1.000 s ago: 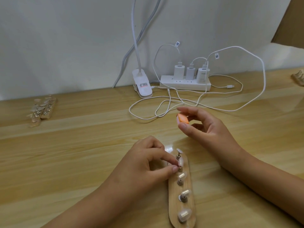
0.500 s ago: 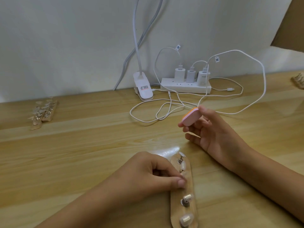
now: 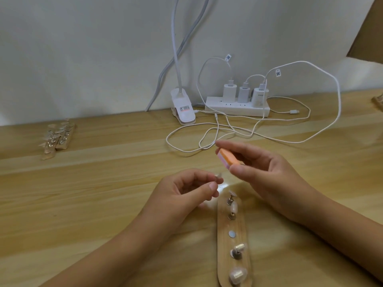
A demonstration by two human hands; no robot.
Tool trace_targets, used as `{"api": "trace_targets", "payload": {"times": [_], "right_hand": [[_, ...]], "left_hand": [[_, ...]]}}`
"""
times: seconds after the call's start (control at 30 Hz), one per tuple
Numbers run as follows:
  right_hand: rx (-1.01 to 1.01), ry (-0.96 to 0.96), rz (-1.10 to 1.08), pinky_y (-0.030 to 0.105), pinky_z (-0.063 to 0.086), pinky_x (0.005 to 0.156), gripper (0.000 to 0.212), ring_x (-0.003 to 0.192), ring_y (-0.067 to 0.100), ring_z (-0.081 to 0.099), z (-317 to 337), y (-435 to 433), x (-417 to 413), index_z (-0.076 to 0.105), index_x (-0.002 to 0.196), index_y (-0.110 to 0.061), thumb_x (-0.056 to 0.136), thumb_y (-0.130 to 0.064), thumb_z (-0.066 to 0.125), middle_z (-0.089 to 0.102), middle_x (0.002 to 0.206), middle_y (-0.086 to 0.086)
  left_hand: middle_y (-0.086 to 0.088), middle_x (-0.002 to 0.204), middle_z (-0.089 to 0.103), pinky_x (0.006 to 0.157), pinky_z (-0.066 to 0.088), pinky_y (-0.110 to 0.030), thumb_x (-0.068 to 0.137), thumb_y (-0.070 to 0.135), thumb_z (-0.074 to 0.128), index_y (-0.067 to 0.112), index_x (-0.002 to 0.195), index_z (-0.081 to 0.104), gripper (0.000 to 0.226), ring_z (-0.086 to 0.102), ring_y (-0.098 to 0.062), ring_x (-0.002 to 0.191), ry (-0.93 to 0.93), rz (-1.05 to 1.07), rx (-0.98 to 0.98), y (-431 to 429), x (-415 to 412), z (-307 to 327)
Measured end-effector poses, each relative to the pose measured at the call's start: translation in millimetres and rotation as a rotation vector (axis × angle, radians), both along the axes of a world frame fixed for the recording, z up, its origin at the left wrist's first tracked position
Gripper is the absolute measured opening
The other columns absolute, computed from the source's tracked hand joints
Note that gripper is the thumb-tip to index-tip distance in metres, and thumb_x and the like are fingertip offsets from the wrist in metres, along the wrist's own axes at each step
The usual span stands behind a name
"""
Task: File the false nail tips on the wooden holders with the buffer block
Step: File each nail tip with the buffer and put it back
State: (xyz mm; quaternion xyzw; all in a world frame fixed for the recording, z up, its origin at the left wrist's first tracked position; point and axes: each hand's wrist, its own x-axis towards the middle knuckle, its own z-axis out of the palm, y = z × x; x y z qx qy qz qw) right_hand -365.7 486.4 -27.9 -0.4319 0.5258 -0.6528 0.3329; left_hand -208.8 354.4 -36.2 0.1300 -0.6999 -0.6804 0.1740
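Pale wooden holder [image 3: 240,226] with metal studs on a glossy wood-grain table [image 3: 103,193]; matt orange buffer block [image 3: 229,157].

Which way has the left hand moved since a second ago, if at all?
Yes. The left hand has lifted off the wooden holder, past its far end, pinching a nail tip.

Orange-pink buffer block [image 3: 229,158]; pale wood holder [image 3: 234,241]; white power strip [image 3: 236,108].
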Motion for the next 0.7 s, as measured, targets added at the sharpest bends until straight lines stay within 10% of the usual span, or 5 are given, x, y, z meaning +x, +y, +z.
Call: {"api": "trace_targets", "payload": {"times": [0.7], "right_hand": [[-0.099, 0.773, -0.18, 0.024, 0.046, 0.089, 0.044, 0.113, 0.021, 0.057, -8.8, 2.5, 15.7, 0.063, 0.124, -0.021, 0.082, -0.031, 0.073, 0.061, 0.118, -0.005]], "left_hand": [[0.008, 0.069, 0.064, 0.061, 0.049, -0.015, 0.094, 0.01, 0.056, 0.016, 0.091, 0.07, 0.016, 0.058, -0.001, 0.065, 0.033, -0.001, -0.087, 2.1, -2.4, 0.3]]}}
